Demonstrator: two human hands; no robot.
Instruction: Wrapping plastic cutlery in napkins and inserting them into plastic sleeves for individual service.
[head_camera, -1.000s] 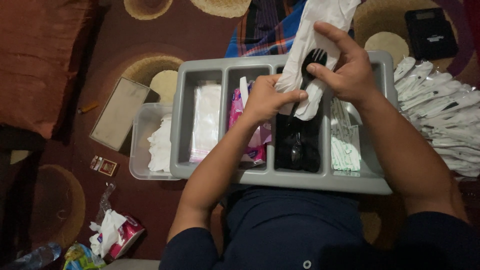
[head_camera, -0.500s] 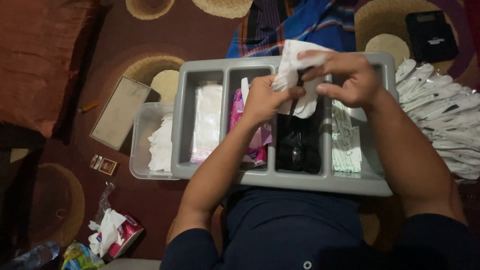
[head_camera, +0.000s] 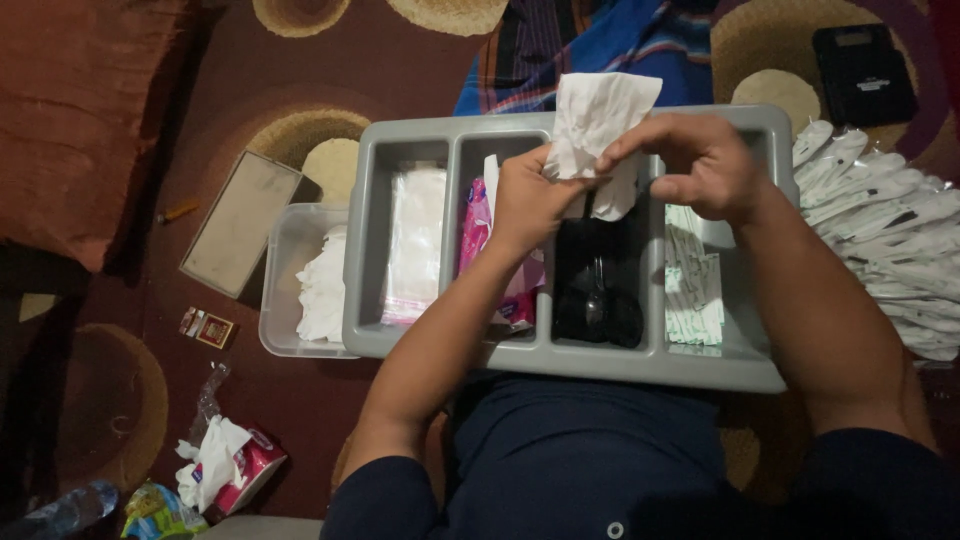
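head view: a white paper napkin is held up over the far edge of a grey four-compartment tray, which rests across the person's lap above a patterned carpet. the napkin's lower edge is pinched by the left hand between thumb and fingertips, and its right side is pinched by the right hand; both grips are narrow and closed on the napkin. something dark and slim is glimpsed under the napkin, but what it is cannot be told.

the napkin is judged very light, limp and easily torn or creased; it is best taken by an edge or corner with a gentle pinch, since a firm pull would likely rip it.

in the tray, clear packets are seen in the left compartment, pink packets in the next, black plastic cutlery in the third, and pale green sachets in the right one. a clear plastic tub with white napkins is set touching the tray's left edge. a pile of clear-wrapped cutlery packs lies just beyond the tray's right edge. on the carpet, a flat brown board, a tissue pack and a black device are seen well apart from the hands.
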